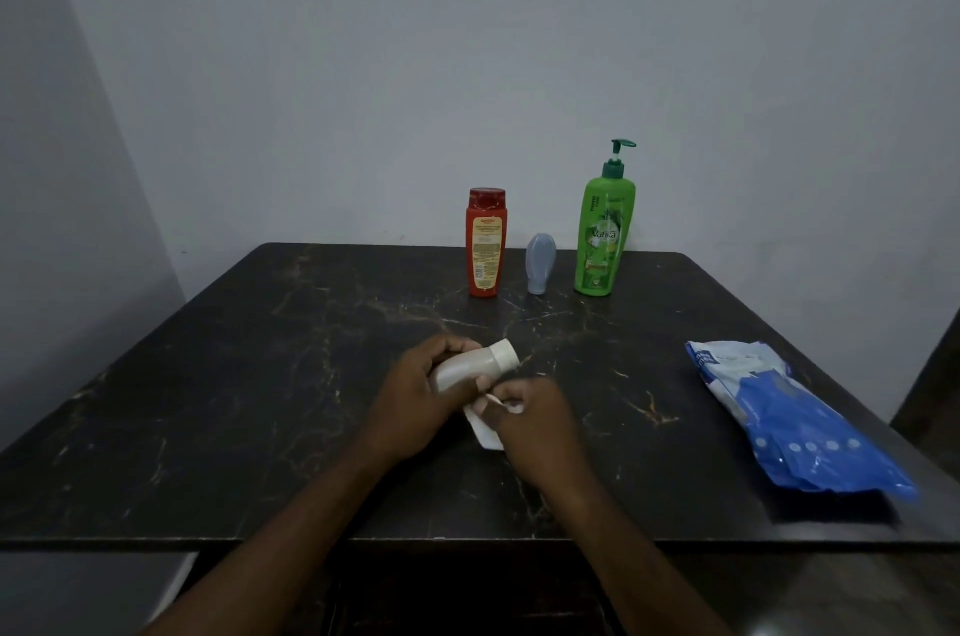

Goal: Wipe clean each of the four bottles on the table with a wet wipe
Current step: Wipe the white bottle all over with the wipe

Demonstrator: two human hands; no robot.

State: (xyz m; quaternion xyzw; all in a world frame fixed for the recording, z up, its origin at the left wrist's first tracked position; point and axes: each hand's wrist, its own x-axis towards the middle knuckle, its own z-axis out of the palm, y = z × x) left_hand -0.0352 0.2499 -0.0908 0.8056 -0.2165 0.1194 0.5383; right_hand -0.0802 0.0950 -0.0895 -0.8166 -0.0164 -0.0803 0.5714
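My left hand (415,393) grips a small white bottle (478,365) lying tilted above the middle of the table, its cap pointing up and right. My right hand (535,414) pinches a white wet wipe (483,430) against the bottle's lower side. At the back of the table stand a red bottle (485,243), a small grey-blue bottle (539,263) resting on its cap, and a tall green pump bottle (602,230).
The dark marble table (208,401) stands against a pale wall. A blue and white pack of wipes (789,417) lies near the right edge. The table's front edge runs just under my forearms.
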